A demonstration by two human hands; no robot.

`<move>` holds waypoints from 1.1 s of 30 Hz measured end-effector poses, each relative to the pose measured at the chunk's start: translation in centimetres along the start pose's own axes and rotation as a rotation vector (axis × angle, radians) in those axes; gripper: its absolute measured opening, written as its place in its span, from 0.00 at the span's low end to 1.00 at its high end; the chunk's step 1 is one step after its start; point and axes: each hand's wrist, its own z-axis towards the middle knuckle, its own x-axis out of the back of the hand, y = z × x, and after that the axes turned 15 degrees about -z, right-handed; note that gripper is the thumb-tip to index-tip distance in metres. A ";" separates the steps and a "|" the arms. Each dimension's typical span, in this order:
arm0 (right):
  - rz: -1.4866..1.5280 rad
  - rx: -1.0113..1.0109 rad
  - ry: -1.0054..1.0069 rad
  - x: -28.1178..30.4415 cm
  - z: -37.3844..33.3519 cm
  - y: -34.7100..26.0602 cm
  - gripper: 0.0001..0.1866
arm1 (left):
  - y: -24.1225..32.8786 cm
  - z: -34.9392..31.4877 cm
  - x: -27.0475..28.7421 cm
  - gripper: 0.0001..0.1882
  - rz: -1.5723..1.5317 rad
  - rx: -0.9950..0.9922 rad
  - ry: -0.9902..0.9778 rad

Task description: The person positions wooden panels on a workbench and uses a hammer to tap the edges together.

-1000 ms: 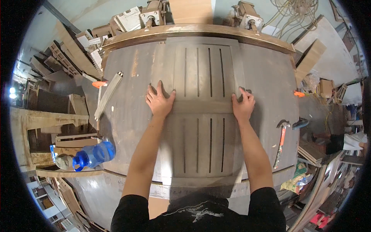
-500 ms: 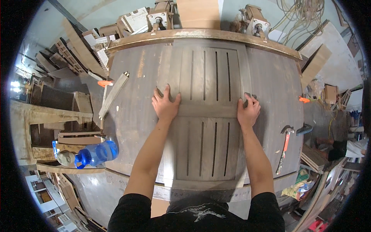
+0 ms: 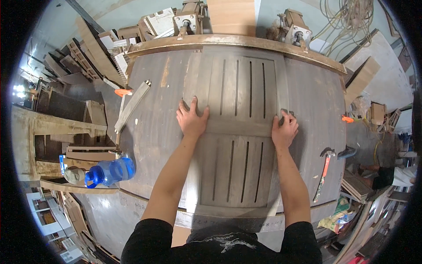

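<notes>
Head view: a slatted wooden panel (image 3: 237, 136) lies flat on the workbench (image 3: 149, 132), long axis running straight away from the person. Left hand (image 3: 192, 119) rests open, palm down. Right hand (image 3: 284, 131) looks hooked over the panel's right edge, hard to tell. Hammer (image 3: 323, 172) lies just beside.

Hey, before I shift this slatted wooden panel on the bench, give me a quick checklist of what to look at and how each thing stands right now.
1. Left hand flat on the slatted panel: ok.
2. Right hand gripping the panel's right edge: ok.
3. Hammer lies apart from the panel: ok.
4. Loose wooden strip lies apart to the left: ok.
5. Blue bottle sits at the workbench corner, partly overhanging: not ok.
6. Panel's underside free of debris: cannot tell.
</notes>
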 end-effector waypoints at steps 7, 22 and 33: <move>-0.033 0.074 0.006 -0.6 0.5 1.1 0.23 | 0.9 0.2 0.5 0.36 0.051 0.063 -0.083; 0.038 0.023 -0.248 11.5 -22.4 11.1 0.46 | -6.1 -20.8 11.5 0.33 -0.173 -0.050 -0.280; 0.692 -0.275 -0.432 14.3 -23.4 9.4 0.29 | -11.2 -13.2 16.1 0.23 -0.401 -0.039 -0.433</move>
